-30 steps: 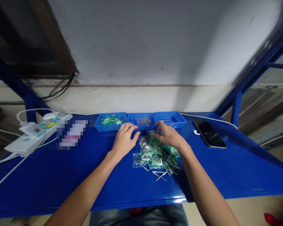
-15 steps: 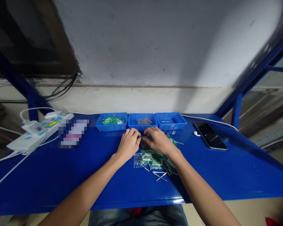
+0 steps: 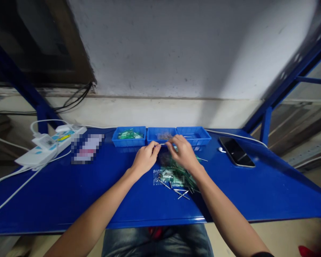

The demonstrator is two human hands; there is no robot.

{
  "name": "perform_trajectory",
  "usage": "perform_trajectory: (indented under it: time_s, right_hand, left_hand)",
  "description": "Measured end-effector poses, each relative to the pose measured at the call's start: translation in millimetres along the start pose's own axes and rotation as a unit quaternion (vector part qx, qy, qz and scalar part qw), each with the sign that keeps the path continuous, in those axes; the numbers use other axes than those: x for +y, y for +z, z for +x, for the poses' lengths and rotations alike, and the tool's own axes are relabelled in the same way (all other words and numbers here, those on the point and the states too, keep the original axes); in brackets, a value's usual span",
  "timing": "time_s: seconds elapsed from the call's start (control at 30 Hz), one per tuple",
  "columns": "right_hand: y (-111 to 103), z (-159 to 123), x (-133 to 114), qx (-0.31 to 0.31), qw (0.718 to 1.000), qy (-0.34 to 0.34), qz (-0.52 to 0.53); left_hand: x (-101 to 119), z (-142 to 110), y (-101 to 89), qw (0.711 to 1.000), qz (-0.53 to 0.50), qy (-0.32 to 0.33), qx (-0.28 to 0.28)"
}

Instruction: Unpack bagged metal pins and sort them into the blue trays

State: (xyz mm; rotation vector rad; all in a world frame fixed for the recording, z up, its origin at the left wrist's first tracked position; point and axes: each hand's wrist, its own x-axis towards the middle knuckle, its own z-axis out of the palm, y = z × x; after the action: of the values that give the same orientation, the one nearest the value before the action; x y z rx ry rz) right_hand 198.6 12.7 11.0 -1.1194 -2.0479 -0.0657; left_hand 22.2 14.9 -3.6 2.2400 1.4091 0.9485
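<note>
A thin silvery metal rod point(image 3: 162, 144) spans the gap between my two hands, just in front of the middle blue bin. My left hand point(image 3: 146, 157) pinches its left end between thumb and fingertips. At the other end, the closed thumb and fingers of my right hand point(image 3: 184, 151) hold it, partly covering it. Below my hands lies a pile of small clear and green plastic packets point(image 3: 173, 176) with pale pieces inside. Several loose metal rods point(image 3: 182, 193), each thicker along one part, like blind rivets, lie at the pile's near edge. My right forearm hides some of the pile.
Three blue bins stand in a row: the left bin point(image 3: 128, 144) holds green packets, the middle bin point(image 3: 153, 137) brownish contents, the right bin point(image 3: 203, 137) a thin rod. A phone point(image 3: 237, 152) and white earbud point(image 3: 222, 150) lie right; a power strip point(image 3: 32, 153) with cables lies left.
My hands have risen a little toward the bins, and the rod between them shows more clearly. The fingers of my right hand have shifted on it. The camera view has moved slightly.
</note>
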Motion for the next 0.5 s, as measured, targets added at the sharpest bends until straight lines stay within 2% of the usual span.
perform_trajectory:
  time_s: [0.1, 0.13, 0.2, 0.3, 0.4, 0.5]
  right_hand:
    - [-11, 1, 27, 0.123, 0.988, 0.077, -0.048]
    - [-14, 0, 38, 0.166, 0.976, 0.118, -0.071]
    - [-18, -2, 55, 0.21, 0.953, 0.19, -0.11]
    - [-17, -4, 58, 0.208, 0.944, 0.228, -0.113]
    - [-7, -4, 34, 0.171, 0.964, 0.196, -0.048]
    - [9, -4, 4, 0.103, 0.981, 0.164, 0.027]
  left_hand:
    - [1, -2, 3.2, 0.999, 0.035, -0.007, -0.034]
    - [1, -3, 5.2, 0.997, 0.06, -0.011, -0.043]
    - [-1, -5, 9.9, 0.991, 0.117, -0.028, -0.054]
    - [-7, -6, 16.1, 0.983, 0.167, -0.04, -0.072]
    - [-16, -3, 18.6, 0.986, 0.138, -0.036, -0.086]
    - [-25, 2, 18.3, 0.993, 0.053, -0.061, -0.089]
